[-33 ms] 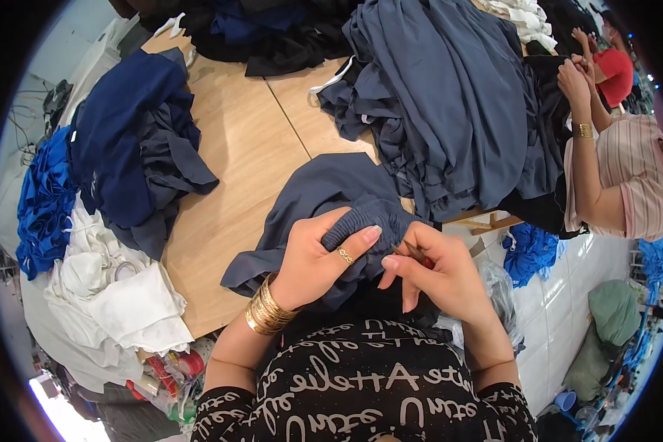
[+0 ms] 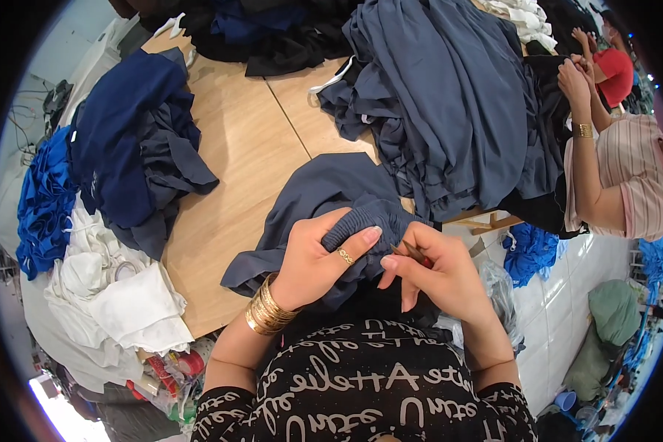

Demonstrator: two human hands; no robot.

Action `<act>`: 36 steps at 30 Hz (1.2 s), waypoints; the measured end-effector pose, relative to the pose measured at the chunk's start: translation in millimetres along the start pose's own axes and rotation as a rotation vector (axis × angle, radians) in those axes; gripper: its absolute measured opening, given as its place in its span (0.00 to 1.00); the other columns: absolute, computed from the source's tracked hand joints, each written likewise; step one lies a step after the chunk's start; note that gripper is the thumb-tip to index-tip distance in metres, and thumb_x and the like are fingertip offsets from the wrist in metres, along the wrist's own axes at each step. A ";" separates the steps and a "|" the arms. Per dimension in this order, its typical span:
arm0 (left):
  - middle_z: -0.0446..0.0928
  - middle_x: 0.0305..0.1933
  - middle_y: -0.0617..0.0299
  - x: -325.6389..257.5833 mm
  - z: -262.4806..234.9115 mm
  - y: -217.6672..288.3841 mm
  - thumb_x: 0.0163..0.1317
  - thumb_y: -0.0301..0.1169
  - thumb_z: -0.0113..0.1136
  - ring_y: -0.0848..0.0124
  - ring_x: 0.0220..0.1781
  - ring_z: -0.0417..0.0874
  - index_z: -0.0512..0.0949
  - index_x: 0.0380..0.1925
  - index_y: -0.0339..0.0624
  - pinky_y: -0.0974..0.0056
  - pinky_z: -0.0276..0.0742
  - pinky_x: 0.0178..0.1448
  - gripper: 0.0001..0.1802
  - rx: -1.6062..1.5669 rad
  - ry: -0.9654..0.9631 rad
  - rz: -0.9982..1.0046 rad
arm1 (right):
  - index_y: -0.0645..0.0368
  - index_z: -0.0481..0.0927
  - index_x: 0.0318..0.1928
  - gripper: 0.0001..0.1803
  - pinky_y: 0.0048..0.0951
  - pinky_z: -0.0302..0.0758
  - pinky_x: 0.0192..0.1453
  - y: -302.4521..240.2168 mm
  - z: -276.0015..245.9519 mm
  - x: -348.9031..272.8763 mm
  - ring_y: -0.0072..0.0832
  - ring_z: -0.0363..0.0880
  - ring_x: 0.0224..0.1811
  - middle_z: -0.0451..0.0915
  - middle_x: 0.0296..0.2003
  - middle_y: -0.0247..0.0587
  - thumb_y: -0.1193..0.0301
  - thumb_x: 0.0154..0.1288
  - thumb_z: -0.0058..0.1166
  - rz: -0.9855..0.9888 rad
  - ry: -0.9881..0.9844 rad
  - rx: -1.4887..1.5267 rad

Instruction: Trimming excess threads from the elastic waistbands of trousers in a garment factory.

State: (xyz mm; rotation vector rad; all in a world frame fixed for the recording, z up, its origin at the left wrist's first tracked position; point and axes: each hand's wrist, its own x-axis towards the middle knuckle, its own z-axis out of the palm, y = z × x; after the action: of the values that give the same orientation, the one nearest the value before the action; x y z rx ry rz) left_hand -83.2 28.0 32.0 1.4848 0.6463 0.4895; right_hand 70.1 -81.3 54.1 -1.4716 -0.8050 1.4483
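A dark grey garment (image 2: 324, 184) lies bunched at the table's near edge, its ribbed, gathered band (image 2: 361, 210) uppermost. My left hand (image 2: 320, 254) is closed on that band, the thumb pressed along its near side. In my right hand (image 2: 438, 265) is a small pair of thread snips (image 2: 412, 254), with pointed blades and a bit of red by the palm. The blades point left at the garment beside my left thumb. Whether the tips touch cloth or thread I cannot tell. Most of the snips' handle is hidden by my fingers.
A tall grey garment pile (image 2: 449, 103) stands at the far right, where a co-worker's hands (image 2: 578, 77) handle black cloth. Navy and grey garments (image 2: 129, 125) lie at the left, with white cloth (image 2: 118, 287) nearer. Black clothes (image 2: 272, 44) line the back of the wooden table (image 2: 228, 147).
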 end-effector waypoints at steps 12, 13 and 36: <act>0.74 0.19 0.63 -1.9 1.2 -1.6 0.60 0.30 0.60 0.83 0.23 0.67 0.77 0.31 0.33 0.73 0.67 0.27 0.09 0.086 -0.010 0.042 | 0.62 0.68 0.27 0.13 0.17 0.68 0.16 -1.7 0.5 2.3 0.18 0.75 0.14 0.78 0.18 0.36 0.70 0.63 0.56 0.021 -0.013 -0.126; 0.74 0.19 0.62 -2.3 1.4 -1.6 0.60 0.30 0.60 0.82 0.23 0.67 0.77 0.31 0.33 0.73 0.67 0.27 0.09 0.092 -0.014 0.047 | 0.62 0.68 0.27 0.13 0.17 0.68 0.16 -1.5 0.3 1.8 0.18 0.75 0.14 0.78 0.18 0.36 0.70 0.63 0.56 0.021 -0.012 -0.126; 0.71 0.20 0.69 -4.1 1.7 -9.2 0.61 0.30 0.60 0.84 0.24 0.65 0.77 0.34 0.33 0.75 0.65 0.28 0.10 0.044 0.006 0.017 | 0.60 0.81 0.43 0.15 0.16 0.58 0.22 16.6 3.4 8.3 0.13 0.60 0.18 0.72 0.23 0.29 0.79 0.51 0.64 -0.598 0.330 -0.376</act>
State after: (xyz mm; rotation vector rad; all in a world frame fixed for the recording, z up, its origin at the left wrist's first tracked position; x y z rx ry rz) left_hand -85.9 23.6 23.2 1.5316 0.6533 0.4953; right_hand 65.3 -79.7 35.9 -1.5080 -1.2180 0.6114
